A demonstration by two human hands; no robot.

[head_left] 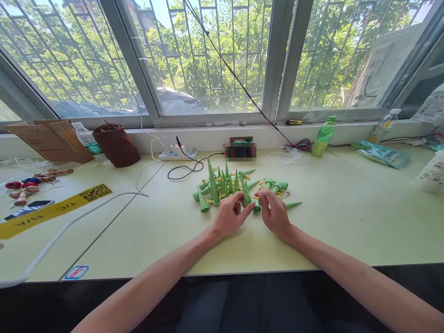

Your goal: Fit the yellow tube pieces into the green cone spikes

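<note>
Reaching forearms (187, 256): bare, they came in over the table's straight near edge.
Sticker (77, 272): small, flat, blue-bordered, it lay at that edge on the left.
Tabletop (354, 226): smooth and pale yellow-green, crossed by thin dark seams.
Left hand (231, 213): thumb and fingers were closed around a held cone (246, 195), green, tapered and tilted slightly left, at the front of the pile.
Right hand (275, 213): thumb and fingertip were pinched together on a yellow piece (255, 197), slim and small, close beside that cone; whether the two touched was too small to tell.
Pile of cones (215, 196): matt green spikes with wider collared bases, some upright, others on their sides, little yellow bits among them, just beyond the hands.
Yellow tag (48, 210): a flat strip with a printed code, near a smooth white cable (45, 252).
Pouch (116, 144): soft brown fabric, gathered at the top.
Cardboard box (45, 141): creased and brown, beside the pouch.
Green bottle (323, 136): clear-sided, capped, near the sill.
Window frame (280, 64): straight grey bars before leafy foliage.
</note>
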